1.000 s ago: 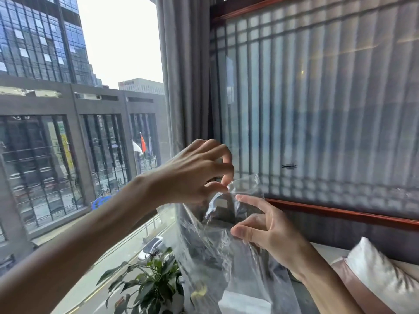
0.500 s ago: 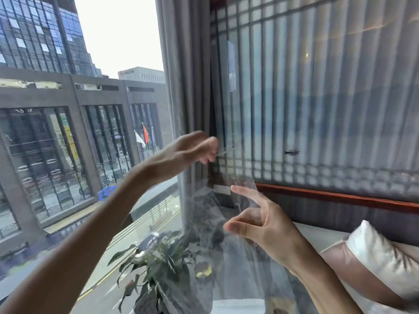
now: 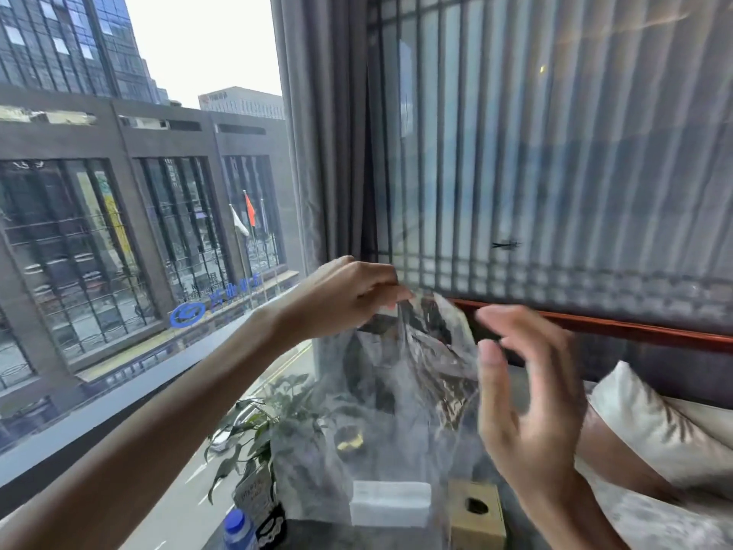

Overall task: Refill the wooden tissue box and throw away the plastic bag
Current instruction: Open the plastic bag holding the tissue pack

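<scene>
A clear plastic bag [image 3: 428, 375] hangs in front of me, crumpled near its top. My left hand [image 3: 349, 299] pinches its upper edge between thumb and fingers. Just to the right of the bag my right hand [image 3: 523, 387] is blurred, fingers spread, holding nothing. Seen through the bag low down, a white stack of tissues [image 3: 390, 504] lies on the dark table. Beside the stack on its right stands the wooden tissue box [image 3: 476, 510], its round opening facing me.
A potted green plant [image 3: 273, 426] and a blue-capped bottle [image 3: 238, 527] stand at the table's left by the window. A pale cushion [image 3: 650, 422] lies at the right. Grey curtain [image 3: 317, 152] and a slatted screen [image 3: 555, 152] rise behind.
My right hand has let go of the bag and opened, moving right and down. The left hand still holds the bag's top. The view has tilted down, revealing the tissues and box.
</scene>
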